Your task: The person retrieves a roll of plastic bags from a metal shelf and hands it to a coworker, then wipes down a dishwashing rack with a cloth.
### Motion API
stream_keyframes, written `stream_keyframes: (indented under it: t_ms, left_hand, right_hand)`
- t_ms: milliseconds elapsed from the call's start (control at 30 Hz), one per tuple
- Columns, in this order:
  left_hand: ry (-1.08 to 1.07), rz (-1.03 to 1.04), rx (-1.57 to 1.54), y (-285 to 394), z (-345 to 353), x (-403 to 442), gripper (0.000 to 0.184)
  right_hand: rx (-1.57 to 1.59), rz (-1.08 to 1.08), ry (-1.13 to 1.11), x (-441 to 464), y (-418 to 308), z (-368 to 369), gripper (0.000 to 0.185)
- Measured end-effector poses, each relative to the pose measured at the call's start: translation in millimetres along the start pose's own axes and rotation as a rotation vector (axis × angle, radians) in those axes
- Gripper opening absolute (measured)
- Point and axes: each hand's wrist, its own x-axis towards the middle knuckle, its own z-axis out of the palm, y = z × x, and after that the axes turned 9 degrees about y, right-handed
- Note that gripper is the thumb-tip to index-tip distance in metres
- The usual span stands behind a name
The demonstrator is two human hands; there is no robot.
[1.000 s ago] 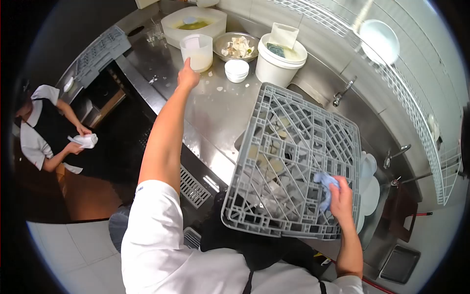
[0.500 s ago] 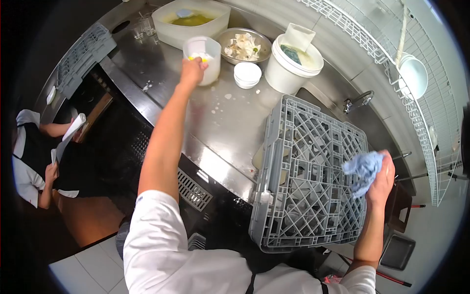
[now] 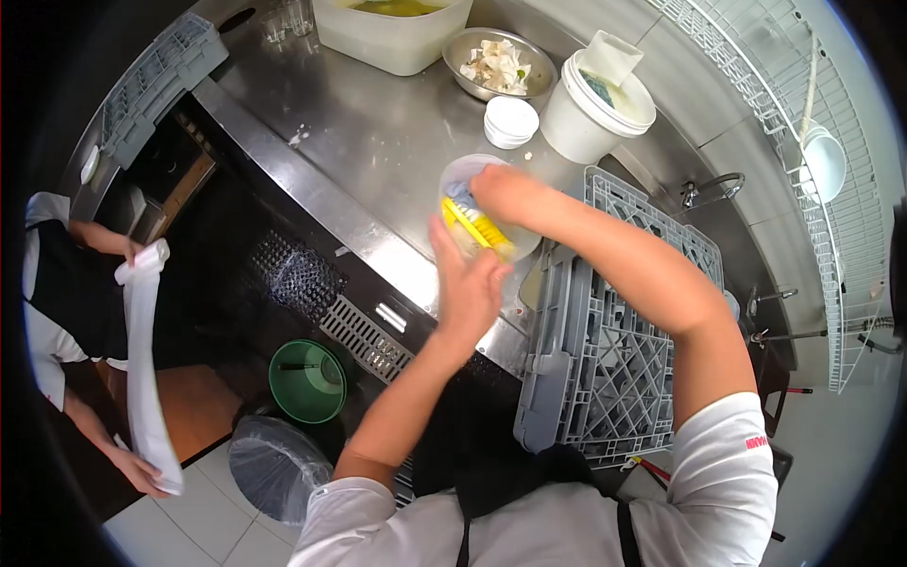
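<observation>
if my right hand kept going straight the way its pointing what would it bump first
Probably the tub's inner wall: the right hand points toward picture left at the tub's mouth, with the blue cloth by its fingers. Motion blur leaves the depth unclear.

A shiny steel bench (image 3: 354, 142) runs along the wall. At its far end stand clear glasses (image 3: 274, 25), cut off by the upper edge of the view, and right of them a big whitish tub (image 3: 402, 49). Next comes a metal bowl (image 3: 455, 74) filled with pale scraps (image 3: 497, 66), then a white bucket (image 3: 578, 132). Small white bowls (image 3: 511, 125) sit stacked just before these two. White flecks (image 3: 299, 135) dot the steel.
</observation>
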Motion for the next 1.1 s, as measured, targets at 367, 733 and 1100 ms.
stream_keyframes:
  t_ms: [367,733,1100]
  left_hand:
    - [0.053,0.035,-0.061,7.5,3.6,-2.8,0.020]
    - [0.128,0.014,-0.015,6.6,20.0,2.2,0.016]
    - [0.114,-0.017,0.033,-18.3,40.2,42.6,0.022]
  right_hand:
    - [-0.271,-0.055,-0.503,26.8,2.4,49.1,0.035]
    - [-0.054,0.050,-0.741,28.3,22.9,66.6,0.020]
    - [0.173,0.236,0.146,-71.0,41.5,-73.7,0.036]
